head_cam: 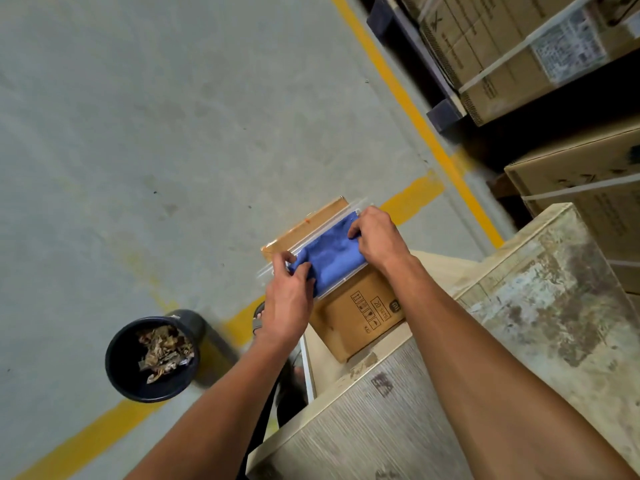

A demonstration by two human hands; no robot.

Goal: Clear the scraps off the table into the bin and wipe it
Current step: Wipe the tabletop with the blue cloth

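Scraps [164, 351] of crumpled brown material lie heaped inside a dark round bin [119, 362] on the grey concrete floor [138, 116], left of the work area and well apart from both hands. A blue cloth [329, 258] sits in a clear plastic sleeve [341, 280], held above a small cardboard box [360, 317] printed with handling symbols. The left hand [287, 306] pinches the sleeve's near-left corner, fingers curled onto the cloth; the right hand [375, 239] grips the far end, fingers bent over the blue fabric. The worn, stained surface [554, 323] stretches along the right, its pale top mottled with dark patches, and both forearms reach out past its near corner. Yellow painted lines [412, 109] cross the floor, one passing just beside the bin. Strapped cardboard cartons [502, 46] stand stacked on a dark pallet [446, 112] at upper right, another carton [588, 188] crowding close behind the surface's far end. A sandalled foot [259, 318] shows below the left hand.
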